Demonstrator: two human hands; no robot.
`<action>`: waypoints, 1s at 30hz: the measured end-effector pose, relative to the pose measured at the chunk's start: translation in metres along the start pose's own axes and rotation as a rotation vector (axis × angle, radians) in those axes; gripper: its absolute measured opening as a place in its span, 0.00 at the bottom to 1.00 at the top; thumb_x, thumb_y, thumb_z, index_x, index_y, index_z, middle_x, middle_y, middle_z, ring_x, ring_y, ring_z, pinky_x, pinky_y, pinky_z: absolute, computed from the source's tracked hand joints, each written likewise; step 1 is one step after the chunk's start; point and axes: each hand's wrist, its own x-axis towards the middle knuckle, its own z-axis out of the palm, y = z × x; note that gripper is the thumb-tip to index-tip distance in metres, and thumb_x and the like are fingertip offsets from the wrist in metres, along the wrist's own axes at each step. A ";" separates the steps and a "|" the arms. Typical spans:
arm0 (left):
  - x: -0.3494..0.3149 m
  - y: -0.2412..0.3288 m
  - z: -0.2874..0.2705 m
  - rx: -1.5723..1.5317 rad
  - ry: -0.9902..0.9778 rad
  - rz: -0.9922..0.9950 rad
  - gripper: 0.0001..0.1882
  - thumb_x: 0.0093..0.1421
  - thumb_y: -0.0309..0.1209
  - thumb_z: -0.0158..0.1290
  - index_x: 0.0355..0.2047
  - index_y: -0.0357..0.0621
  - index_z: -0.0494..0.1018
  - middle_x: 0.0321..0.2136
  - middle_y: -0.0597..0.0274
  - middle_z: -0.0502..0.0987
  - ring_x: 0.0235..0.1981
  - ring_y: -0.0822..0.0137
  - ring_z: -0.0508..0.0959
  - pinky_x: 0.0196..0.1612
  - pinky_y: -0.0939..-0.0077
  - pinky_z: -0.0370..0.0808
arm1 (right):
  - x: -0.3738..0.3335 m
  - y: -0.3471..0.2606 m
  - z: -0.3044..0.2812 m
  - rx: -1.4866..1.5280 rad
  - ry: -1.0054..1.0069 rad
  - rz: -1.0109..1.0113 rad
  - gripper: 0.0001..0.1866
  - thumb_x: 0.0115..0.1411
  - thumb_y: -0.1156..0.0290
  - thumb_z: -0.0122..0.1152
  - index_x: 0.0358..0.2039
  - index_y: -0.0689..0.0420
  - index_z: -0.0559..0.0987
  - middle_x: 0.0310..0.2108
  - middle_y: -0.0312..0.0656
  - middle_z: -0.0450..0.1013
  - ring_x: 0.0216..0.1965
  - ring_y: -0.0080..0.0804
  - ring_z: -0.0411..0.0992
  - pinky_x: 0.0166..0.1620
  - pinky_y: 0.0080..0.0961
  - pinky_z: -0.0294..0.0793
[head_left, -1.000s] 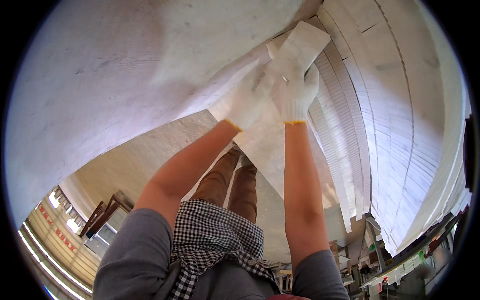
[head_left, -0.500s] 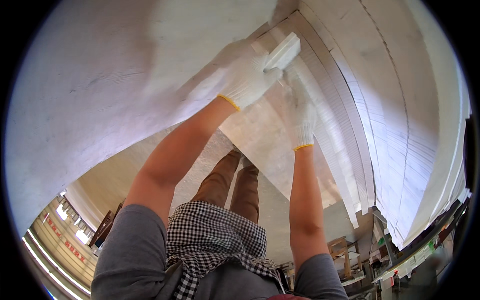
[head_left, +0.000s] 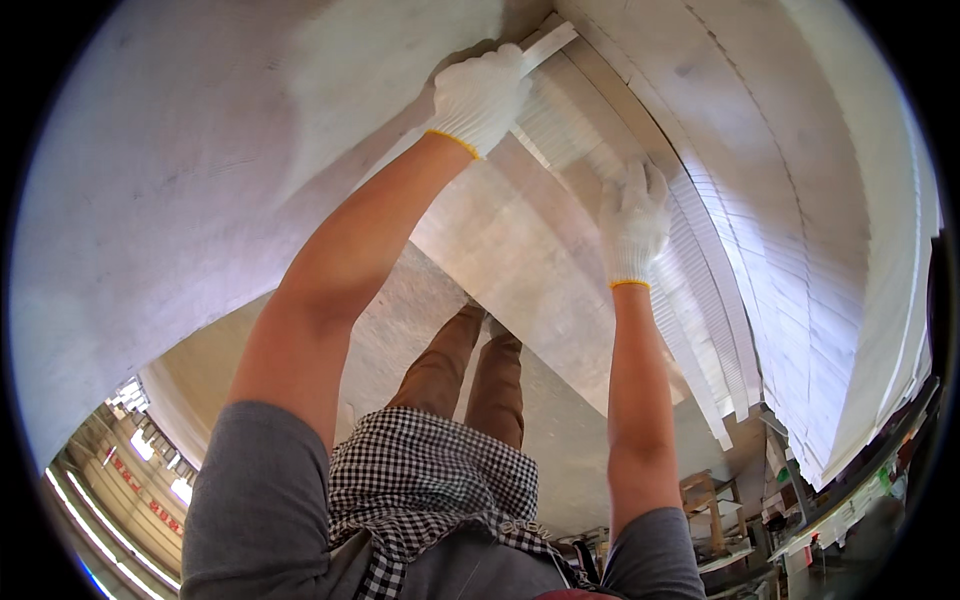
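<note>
My left hand (head_left: 485, 98), in a white knit glove with a yellow cuff, is closed around a flat white strip (head_left: 550, 48). The strip's end sticks out beyond the fist toward the far corner. My right hand (head_left: 637, 225), gloved the same way, is over long ribbed white strips (head_left: 695, 255) lying along the right side of a pale flat surface (head_left: 520, 240). Its fingers are partly stretched out and slightly blurred. Nothing shows in its grip, and whether it touches the strips I cannot tell.
A large pale panel (head_left: 200, 170) rises on the left. Stacked white sheets (head_left: 790, 200) with uneven edges curve along the right. Below right stand a wooden stool-like frame (head_left: 708, 510) and a cluttered shelf (head_left: 830, 520). My legs (head_left: 440, 355) are beside the surface's near edge.
My hands have moved apart. The left has gone farther away with the white strip; the right has come off the strip and shifted right and slightly nearer, over the ribbed strips.
</note>
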 end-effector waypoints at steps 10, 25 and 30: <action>0.013 0.002 0.014 0.090 -0.076 -0.029 0.16 0.61 0.39 0.51 0.45 0.44 0.74 0.36 0.51 0.81 0.39 0.48 0.82 0.41 0.51 0.77 | -0.008 0.089 -0.010 -0.055 0.275 -0.053 0.26 0.59 0.66 0.59 0.58 0.57 0.74 0.58 0.49 0.72 0.59 0.50 0.68 0.60 0.43 0.68; 0.013 -0.015 0.029 0.049 -0.034 -0.073 0.26 0.64 0.52 0.48 0.48 0.42 0.72 0.45 0.40 0.78 0.48 0.39 0.77 0.49 0.49 0.72 | -0.150 0.229 -0.070 -0.116 0.203 0.527 0.27 0.59 0.67 0.59 0.60 0.52 0.74 0.56 0.51 0.73 0.56 0.50 0.71 0.57 0.41 0.71; 0.016 -0.021 0.032 0.059 -0.078 -0.040 0.27 0.63 0.53 0.49 0.49 0.42 0.72 0.45 0.40 0.78 0.47 0.39 0.77 0.48 0.50 0.72 | -0.145 0.289 -0.101 -0.188 0.127 0.445 0.29 0.61 0.63 0.58 0.63 0.51 0.69 0.63 0.49 0.67 0.51 0.52 0.75 0.52 0.43 0.74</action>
